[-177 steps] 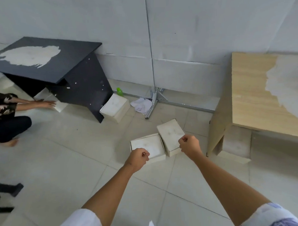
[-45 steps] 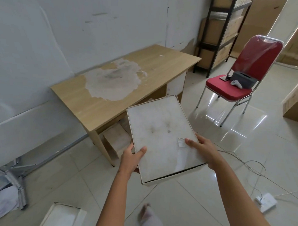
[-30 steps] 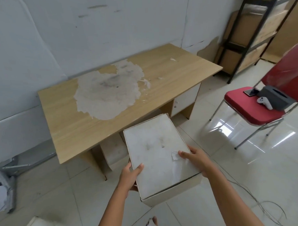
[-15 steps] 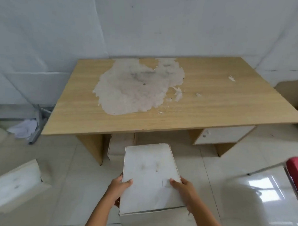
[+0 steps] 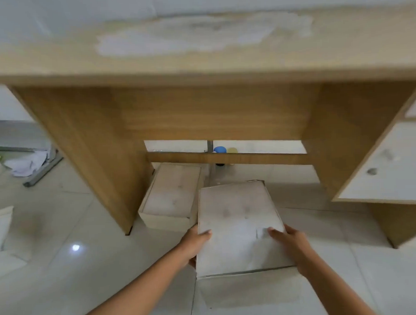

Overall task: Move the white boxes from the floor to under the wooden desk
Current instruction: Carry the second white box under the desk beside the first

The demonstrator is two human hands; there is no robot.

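Observation:
I hold a white box [image 5: 237,224] low in front of the wooden desk [image 5: 199,65], its far end reaching into the opening under the desktop. My left hand [image 5: 196,242] grips its left side and my right hand [image 5: 290,244] grips its right side, thumbs on the lid. A second white box [image 5: 173,194] lies on the floor under the desk, against the left leg panel and just left of the box I hold. Another white box [image 5: 0,225] shows at the left edge on the floor.
The desk's drawer unit [image 5: 389,165] juts out at right. A low crossbar [image 5: 226,158] spans the back of the opening, with a blue object [image 5: 219,149] and a yellowish one behind it. Crumpled white cloth [image 5: 25,160] and a metal stand foot lie on the tiled floor at left.
My view has dropped from above the desktop to its front edge. The box in both hands has gone down and forward, toward the space under the desk.

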